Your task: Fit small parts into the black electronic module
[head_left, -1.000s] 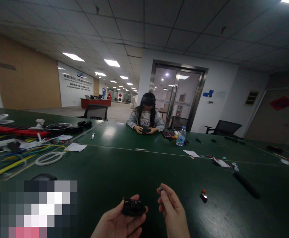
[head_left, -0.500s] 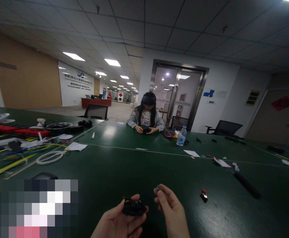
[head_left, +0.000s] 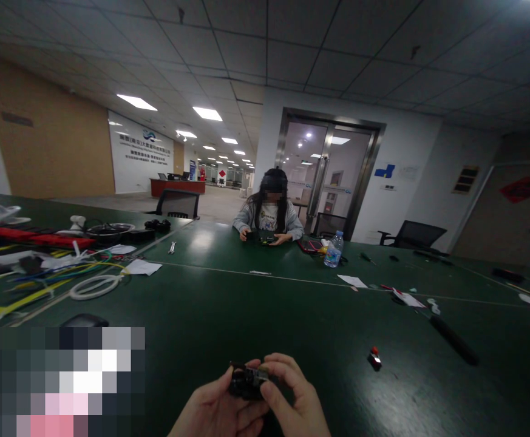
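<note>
My left hand (head_left: pixel 219 403) is closed round a small black device (head_left: pixel 243 383), held just above the table near the bottom of the view. My right hand (head_left: pixel 294 394) pinches a small greyish piece (head_left: pixel 260 377) between thumb and fingers, at the right side of the black device. The piece appears to touch it, but the fingers partly hide the contact. To the right, a small red and black item (head_left: pixel 374 359) with a bright, shiny face lies on the green table (head_left: pixel 192 352).
A long black-handled tool (head_left: pixel 453 340) lies at the right. Across the table sits a person (head_left: pixel 269 212) with a dark object in the hands, beside a water bottle (head_left: pixel 334 250). Cables, a white coil (head_left: pixel 95 287) and paper (head_left: pixel 143 267) lie left. A blurred patch covers the lower left.
My right hand has moved left and down, bringing the greyish piece from apart to against the black device. Across the table, the person's hands have moved apart around the dark object.
</note>
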Motion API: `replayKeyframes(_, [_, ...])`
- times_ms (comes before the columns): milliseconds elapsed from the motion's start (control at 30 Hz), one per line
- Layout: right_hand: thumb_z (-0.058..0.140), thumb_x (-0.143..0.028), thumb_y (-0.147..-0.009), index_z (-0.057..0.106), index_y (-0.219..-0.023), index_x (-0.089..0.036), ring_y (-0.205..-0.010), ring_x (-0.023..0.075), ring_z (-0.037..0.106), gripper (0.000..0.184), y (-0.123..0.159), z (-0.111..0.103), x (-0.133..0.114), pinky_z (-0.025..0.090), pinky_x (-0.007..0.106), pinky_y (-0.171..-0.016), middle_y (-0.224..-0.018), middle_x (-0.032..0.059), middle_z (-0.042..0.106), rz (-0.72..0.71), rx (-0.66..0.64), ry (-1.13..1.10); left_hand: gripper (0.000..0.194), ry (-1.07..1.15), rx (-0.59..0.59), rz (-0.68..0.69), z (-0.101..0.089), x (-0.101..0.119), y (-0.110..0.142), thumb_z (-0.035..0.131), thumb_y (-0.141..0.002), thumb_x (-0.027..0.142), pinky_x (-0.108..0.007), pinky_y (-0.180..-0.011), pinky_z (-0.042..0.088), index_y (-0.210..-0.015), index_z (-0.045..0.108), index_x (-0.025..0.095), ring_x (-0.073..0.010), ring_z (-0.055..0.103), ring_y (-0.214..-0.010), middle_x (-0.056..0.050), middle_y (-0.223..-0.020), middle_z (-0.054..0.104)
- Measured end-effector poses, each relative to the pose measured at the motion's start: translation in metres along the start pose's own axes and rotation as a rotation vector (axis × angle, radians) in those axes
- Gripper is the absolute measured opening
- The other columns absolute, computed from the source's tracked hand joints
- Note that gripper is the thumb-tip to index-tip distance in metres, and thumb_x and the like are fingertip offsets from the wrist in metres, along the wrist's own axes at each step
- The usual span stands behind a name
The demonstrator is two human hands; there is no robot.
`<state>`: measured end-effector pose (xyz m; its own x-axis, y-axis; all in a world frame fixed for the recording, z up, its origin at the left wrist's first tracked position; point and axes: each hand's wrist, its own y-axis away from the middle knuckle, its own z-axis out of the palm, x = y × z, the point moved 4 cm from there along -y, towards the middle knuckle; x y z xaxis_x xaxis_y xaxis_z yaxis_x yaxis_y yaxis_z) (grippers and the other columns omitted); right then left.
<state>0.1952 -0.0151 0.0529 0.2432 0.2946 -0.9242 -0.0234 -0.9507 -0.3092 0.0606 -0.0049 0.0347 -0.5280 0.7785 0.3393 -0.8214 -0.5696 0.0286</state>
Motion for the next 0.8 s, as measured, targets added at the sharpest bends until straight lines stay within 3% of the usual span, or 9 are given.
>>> replayKeyframes(200, [0.057, -0.030, -0.079, 0.065, -0.094, -0.025, -0.104, 0.0222, 0.055, 0.018, 0.002, 0.010, -0.003, 0.043, 0.038, -0.091, -0.108, 0.0085, 0.060, -0.129, -0.167, 0.120, 0.021, 0.036, 0.008, 0.010, -0.005, -0.003, -0.001, 0.066, -0.078, 0.027, -0.027, -0.085, 0.039, -0.093, 0.069, 0.013, -0.0178, 0.067, -0.085, -0.007, -0.089, 0.074])
replayKeyframes(400, [0.061, -0.018, -0.072, 0.065, -0.095, -0.028, -0.107, 0.0243, 0.054, 0.025, 0.002, 0.011, 0.000, 0.045, 0.038, -0.089, -0.112, 0.0069, 0.060, -0.152, -0.200, 0.285, 0.028, 0.022, -0.021, 0.026, -0.009, -0.001, -0.002, 0.068, -0.075, 0.029, -0.027, -0.087, 0.039, -0.099, 0.069, 0.015, -0.0203, 0.065, -0.092, -0.006, -0.094, 0.073])
replayKeyframes(533, [0.062, -0.018, -0.071, 0.059, -0.108, -0.031, -0.107, 0.0242, 0.054, 0.039, 0.003, 0.008, 0.002, 0.044, 0.039, -0.091, -0.113, 0.0056, 0.060, -0.177, -0.169, 0.262, 0.032, -0.021, -0.017, 0.029, -0.008, 0.000, -0.005, 0.069, -0.074, 0.033, -0.027, -0.087, 0.039, -0.102, 0.068, 0.016, -0.0216, 0.064, -0.094, -0.006, -0.093, 0.073])
replayKeyframes(800, [0.055, -0.011, -0.072, 0.064, -0.103, -0.030, -0.105, 0.0223, 0.056, 0.037, 0.004, 0.011, 0.003, 0.049, 0.032, -0.083, -0.115, 0.0059, 0.058, -0.130, -0.259, 0.237, 0.033, -0.007, 0.031, 0.023, -0.014, -0.001, -0.004, 0.069, -0.074, 0.032, -0.028, -0.088, 0.039, -0.103, 0.068, 0.017, -0.0194, 0.064, -0.093, -0.006, -0.095, 0.073])
